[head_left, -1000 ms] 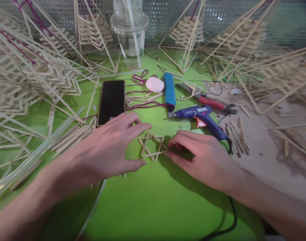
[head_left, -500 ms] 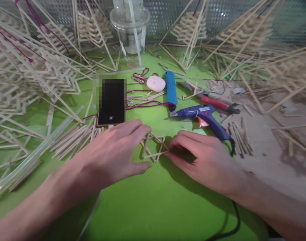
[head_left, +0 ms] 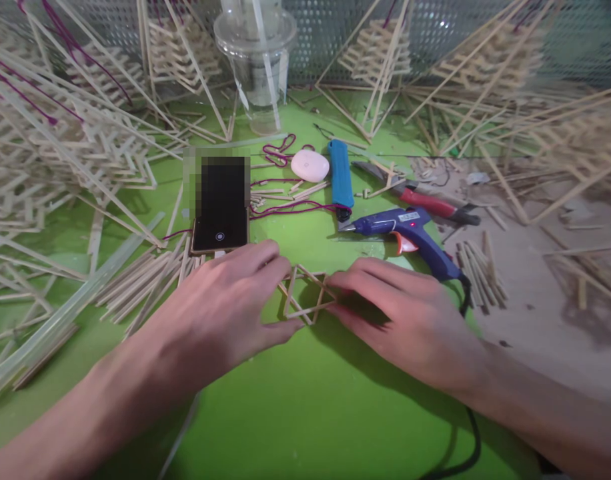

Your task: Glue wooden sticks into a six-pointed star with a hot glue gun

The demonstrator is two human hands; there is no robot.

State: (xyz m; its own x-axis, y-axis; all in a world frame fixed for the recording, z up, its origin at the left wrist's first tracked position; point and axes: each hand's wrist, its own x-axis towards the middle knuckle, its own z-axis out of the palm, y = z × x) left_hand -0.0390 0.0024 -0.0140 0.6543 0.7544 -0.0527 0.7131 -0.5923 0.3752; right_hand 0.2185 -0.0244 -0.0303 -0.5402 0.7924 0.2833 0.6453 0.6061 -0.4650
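Note:
A small six-pointed star of thin wooden sticks [head_left: 302,312] is between my hands, low over the green tabletop. My left hand [head_left: 230,293] curves around its left side, fingertips at the upper left and thumb stretched along the lower left. Those fingers cover the star's left corner. At the right corner, my right hand [head_left: 390,307] has its thumb and fingers closed around the sticks. Behind the right hand lies a blue glue gun [head_left: 400,223] with an orange trigger, its nozzle pointing left. A phone [head_left: 220,207] lies beyond my left hand.
Behind are a pink oval case [head_left: 310,165], a blue cutter-like tool [head_left: 341,175], red-handled pliers [head_left: 430,203] and a clear plastic cup [head_left: 258,73]. Stick bundles [head_left: 135,283] and stacked stick structures [head_left: 105,147] crowd the sides. A black cord [head_left: 473,433] runs beneath my right arm.
My right fingers have shifted slightly left and spread over the star's right corner. My left fingertips have drawn back a little leftward. The star stays nearly in place.

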